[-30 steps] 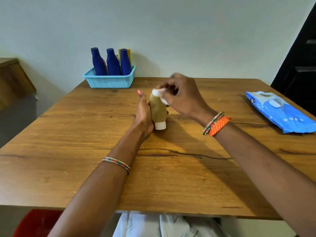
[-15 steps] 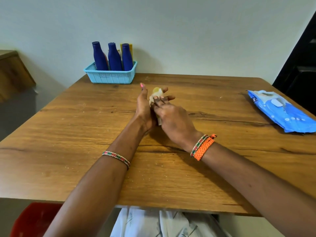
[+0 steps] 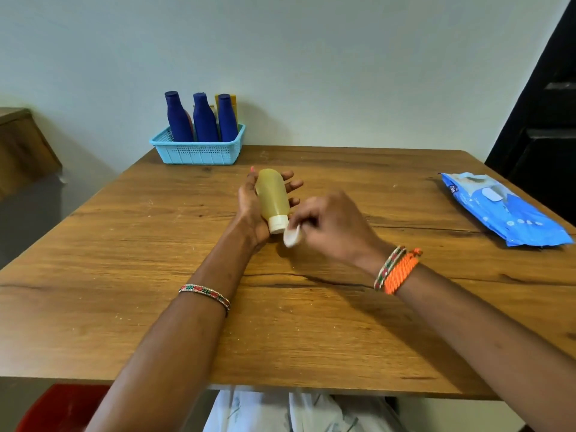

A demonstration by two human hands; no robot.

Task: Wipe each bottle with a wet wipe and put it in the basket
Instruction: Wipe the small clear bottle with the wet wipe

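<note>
I see the left hand [image 3: 251, 210] cupping the yellow bottle [image 3: 271, 196] over the table [image 3: 124, 275] middle, cap [image 3: 278, 224] toward me, fingers curled round its far side. Right hand [image 3: 332, 227] pinches a white wipe [image 3: 292, 237] shut between fingertips, touching the cap. Basket [image 3: 199, 151] at far edge holds three blue bottles [image 3: 203, 118]. Wipe pack [image 3: 501, 210] lies far right.

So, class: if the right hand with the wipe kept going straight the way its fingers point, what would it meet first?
The right hand points left, toward the yellow bottle. Its wipe would likely meet the bottle's white cap first; depth is unclear.
</note>
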